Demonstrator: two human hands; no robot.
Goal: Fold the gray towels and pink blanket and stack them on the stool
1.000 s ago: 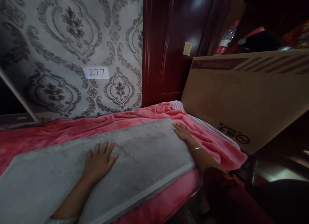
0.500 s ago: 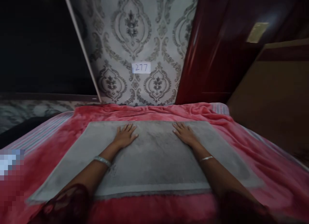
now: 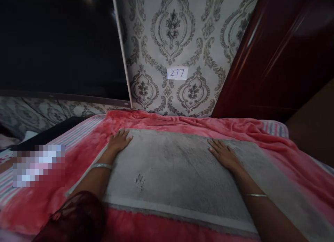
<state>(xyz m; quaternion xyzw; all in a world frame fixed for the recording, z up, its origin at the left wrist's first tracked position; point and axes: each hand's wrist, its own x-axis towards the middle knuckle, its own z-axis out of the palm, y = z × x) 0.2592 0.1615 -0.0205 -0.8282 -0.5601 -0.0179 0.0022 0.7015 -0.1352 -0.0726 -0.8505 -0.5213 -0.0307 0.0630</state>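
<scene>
A grey towel (image 3: pixel 172 172) lies spread flat, with a pale band along its near edge and a small dark motif at the near left. My left hand (image 3: pixel 118 141) rests palm down on the towel's far left corner, fingers spread. On the far right part of the cloth my right hand (image 3: pixel 224 154) lies flat, its fingers stretched out. Neither hand grips anything. Under the towel is a red plush blanket (image 3: pixel 86 158), rumpled along the far side.
Behind the blanket stands a patterned wall with a paper label (image 3: pixel 177 73) reading 277. A dark television screen (image 3: pixel 60 47) is at the left, a dark red glossy door or panel (image 3: pixel 273 61) at the right. Striped bedding (image 3: pixel 275 129) shows beneath the blanket.
My left hand has slid left across the towel to its far left corner. My right hand stays flat on the right part. The view has turned left.
</scene>
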